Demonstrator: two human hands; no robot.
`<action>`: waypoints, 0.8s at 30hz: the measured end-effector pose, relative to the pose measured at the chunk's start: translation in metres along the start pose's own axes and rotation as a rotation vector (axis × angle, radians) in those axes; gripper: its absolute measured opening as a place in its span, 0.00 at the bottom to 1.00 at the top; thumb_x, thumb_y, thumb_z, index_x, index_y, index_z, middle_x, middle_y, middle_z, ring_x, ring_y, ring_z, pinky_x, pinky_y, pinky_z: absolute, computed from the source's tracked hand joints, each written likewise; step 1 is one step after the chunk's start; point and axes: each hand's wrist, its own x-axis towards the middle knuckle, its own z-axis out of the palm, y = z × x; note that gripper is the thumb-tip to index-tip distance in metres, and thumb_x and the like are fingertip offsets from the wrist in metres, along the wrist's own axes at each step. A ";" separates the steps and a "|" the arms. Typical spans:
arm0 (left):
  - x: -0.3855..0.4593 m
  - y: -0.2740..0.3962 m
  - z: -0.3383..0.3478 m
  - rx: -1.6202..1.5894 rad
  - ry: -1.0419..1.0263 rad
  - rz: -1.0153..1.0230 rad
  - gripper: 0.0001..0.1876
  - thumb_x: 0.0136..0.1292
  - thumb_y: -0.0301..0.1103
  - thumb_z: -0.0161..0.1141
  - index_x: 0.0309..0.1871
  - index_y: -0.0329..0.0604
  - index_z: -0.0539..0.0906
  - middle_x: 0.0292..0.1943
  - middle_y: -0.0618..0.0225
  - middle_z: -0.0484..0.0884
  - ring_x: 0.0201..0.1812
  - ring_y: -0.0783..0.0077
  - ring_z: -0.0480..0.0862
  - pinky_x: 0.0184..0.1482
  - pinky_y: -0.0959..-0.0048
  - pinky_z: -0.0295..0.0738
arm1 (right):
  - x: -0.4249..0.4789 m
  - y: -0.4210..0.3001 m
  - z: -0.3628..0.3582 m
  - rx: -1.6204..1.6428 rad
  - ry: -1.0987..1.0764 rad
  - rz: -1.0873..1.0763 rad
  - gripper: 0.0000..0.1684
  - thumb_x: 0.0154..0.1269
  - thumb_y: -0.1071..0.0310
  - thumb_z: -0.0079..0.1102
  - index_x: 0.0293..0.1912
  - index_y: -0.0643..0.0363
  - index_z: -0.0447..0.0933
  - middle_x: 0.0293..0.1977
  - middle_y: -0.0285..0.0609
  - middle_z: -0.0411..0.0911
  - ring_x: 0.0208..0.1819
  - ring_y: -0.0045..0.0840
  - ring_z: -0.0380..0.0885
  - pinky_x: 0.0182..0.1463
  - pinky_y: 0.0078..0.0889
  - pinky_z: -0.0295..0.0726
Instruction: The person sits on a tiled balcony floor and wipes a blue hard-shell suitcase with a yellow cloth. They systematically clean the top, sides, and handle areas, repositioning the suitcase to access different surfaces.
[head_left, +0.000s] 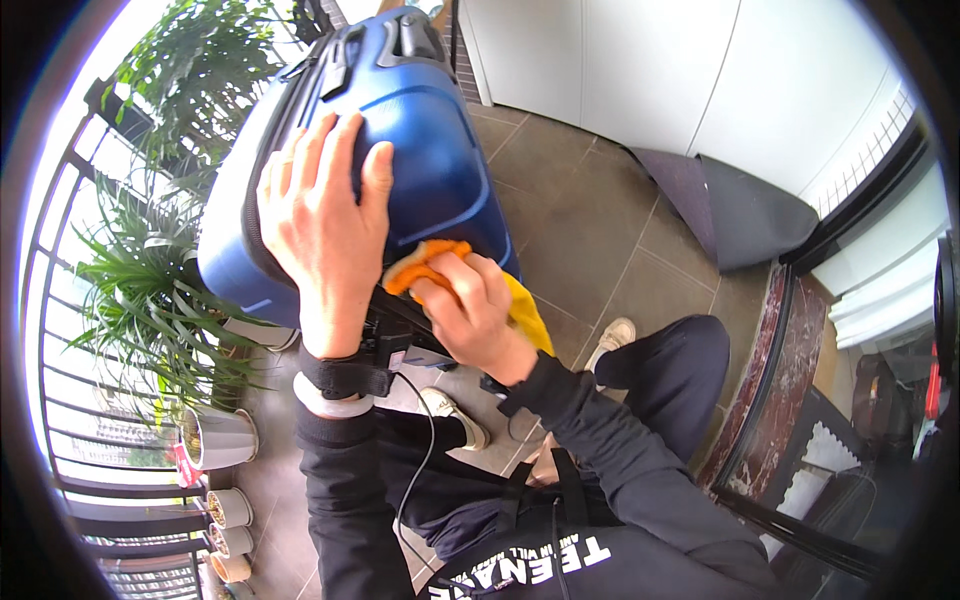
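Note:
A blue hard-shell suitcase (420, 150) with black handles and a black zip stands before me, tipped in this view. My left hand (322, 202) rests flat on its shell near the zip, fingers spread, holding nothing. Bunched in my right hand (472, 307) is an orange and yellow cloth (424, 262), pressed against the lower edge of the shell. The yellow end of the cloth hangs down behind my right wrist. The suitcase's underside is mostly hidden by my hands and wrists.
Leafy potted plants (142, 262) and several small pots (229, 510) line a black railing (56, 322) on the left. White cabinet doors (645, 67) stand at the back right, with a folded dark mat (750, 210) against them. A glass door's stone threshold (795, 345) lies to the right.

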 end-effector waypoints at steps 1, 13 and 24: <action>0.001 0.001 0.000 0.000 0.000 0.002 0.17 0.68 0.46 0.63 0.53 0.47 0.85 0.55 0.64 0.85 0.58 0.58 0.81 0.63 0.59 0.71 | -0.003 0.003 0.004 -0.003 0.000 -0.007 0.19 0.50 0.73 0.67 0.45 0.52 0.81 0.51 0.43 0.74 0.47 0.40 0.73 0.48 0.38 0.76; 0.000 -0.002 0.008 0.008 0.024 0.029 0.15 0.70 0.42 0.60 0.55 0.48 0.85 0.56 0.68 0.85 0.54 0.61 0.83 0.58 0.64 0.74 | -0.130 0.014 0.003 -0.033 -0.141 0.350 0.17 0.50 0.74 0.70 0.41 0.50 0.79 0.49 0.42 0.72 0.50 0.40 0.73 0.51 0.40 0.76; 0.005 0.004 0.014 -0.011 0.037 0.035 0.15 0.71 0.43 0.60 0.55 0.51 0.85 0.55 0.68 0.86 0.54 0.61 0.84 0.59 0.64 0.74 | -0.159 0.043 0.015 -0.105 0.117 0.921 0.19 0.60 0.81 0.59 0.50 0.59 0.69 0.48 0.52 0.66 0.54 0.46 0.70 0.58 0.47 0.69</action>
